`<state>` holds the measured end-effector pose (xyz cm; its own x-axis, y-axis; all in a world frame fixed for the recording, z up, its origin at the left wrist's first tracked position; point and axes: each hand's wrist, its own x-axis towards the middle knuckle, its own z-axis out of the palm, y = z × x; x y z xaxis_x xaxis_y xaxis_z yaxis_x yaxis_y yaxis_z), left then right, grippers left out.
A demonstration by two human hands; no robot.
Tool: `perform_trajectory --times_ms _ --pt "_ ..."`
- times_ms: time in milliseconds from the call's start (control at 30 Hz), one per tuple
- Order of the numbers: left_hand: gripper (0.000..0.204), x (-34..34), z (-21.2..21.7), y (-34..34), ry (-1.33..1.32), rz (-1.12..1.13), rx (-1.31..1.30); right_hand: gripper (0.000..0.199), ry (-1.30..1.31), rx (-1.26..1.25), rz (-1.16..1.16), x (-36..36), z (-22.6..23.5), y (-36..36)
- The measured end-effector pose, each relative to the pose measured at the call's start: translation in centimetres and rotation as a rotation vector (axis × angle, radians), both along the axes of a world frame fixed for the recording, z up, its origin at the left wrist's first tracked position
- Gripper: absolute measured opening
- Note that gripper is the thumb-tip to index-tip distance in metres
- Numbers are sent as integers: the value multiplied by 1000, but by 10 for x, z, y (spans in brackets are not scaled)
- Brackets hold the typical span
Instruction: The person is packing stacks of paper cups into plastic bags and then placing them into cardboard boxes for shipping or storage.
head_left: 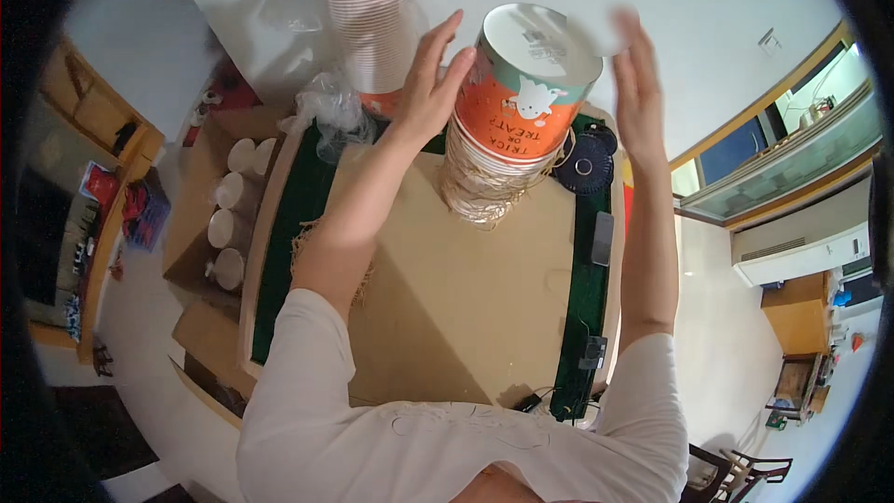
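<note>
A paper bucket [510, 116], orange with a green band, a pale cartoon figure and dark lettering, stands upside down on a stack of white-rimmed buckets [484, 184] wrapped in straw-coloured string, at the far side of the bench [438, 317]. Its white base faces up, mouth down, long axis roughly upright. The left hand [433, 74] is spread at its side; contact is unclear. The right hand [638, 88] has fingers extended, tips blurred beside a pale smear; whether they hold it, I can't tell. A cardboard box [197, 214] contains white cups [223, 228]; a plastic bag [326, 116] lies near another bucket stack [368, 23].
</note>
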<state>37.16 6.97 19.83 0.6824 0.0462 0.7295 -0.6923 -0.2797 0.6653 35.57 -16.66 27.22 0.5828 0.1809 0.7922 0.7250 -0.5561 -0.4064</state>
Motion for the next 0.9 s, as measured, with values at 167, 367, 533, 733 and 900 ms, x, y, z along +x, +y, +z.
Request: perform_trajectory --times_ms 167,367,533,733,900 --pt "58 0 -82 -14 306 -255 -95 48 278 -42 254 6 -28 -7" --pt "74 4 -230 21 914 -38 -449 52 968 332 92 37 -189 -10" --pt "68 -20 -222 -37 1155 -257 -573 55 1360 1018 7 9 -345 -24" --pt "53 -63 -199 -16 1337 -30 -531 41 1364 1077 -79 -35 -344 5" --pt "48 -72 -260 -23 1393 -317 -661 59 1200 1199 264 -53 -472 -87"
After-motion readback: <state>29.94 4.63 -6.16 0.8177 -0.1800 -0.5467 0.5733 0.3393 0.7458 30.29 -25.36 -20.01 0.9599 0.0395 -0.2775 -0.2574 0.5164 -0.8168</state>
